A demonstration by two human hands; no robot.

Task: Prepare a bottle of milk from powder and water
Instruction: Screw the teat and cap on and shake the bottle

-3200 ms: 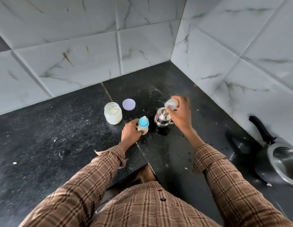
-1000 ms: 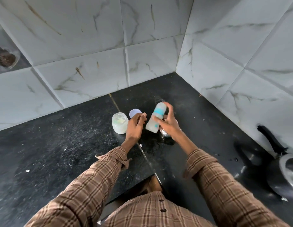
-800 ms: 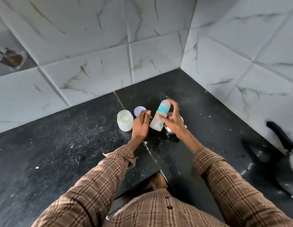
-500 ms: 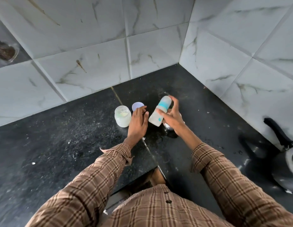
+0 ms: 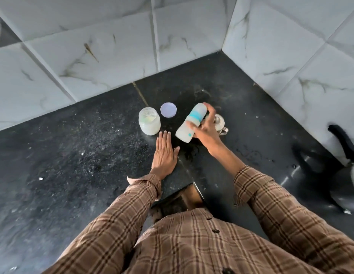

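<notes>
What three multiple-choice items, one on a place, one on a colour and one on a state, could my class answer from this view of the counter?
1. Where does the round lid lie?
A. On the jar
B. On the counter beside the jar
C. In the left hand

2. What colour is the band on the bottle?
A. Red
B. Yellow
C. Turquoise

3. How is the bottle held?
A. Tilted, off the counter, in the right hand
B. Upright on the counter
C. Lying under the left hand

Answers:
1. B: the lid rests on the black counter, right of the open jar.
2. C: a turquoise ring circles its neck.
3. A: the right hand grips it slanted, while the left hand lies flat.
</notes>
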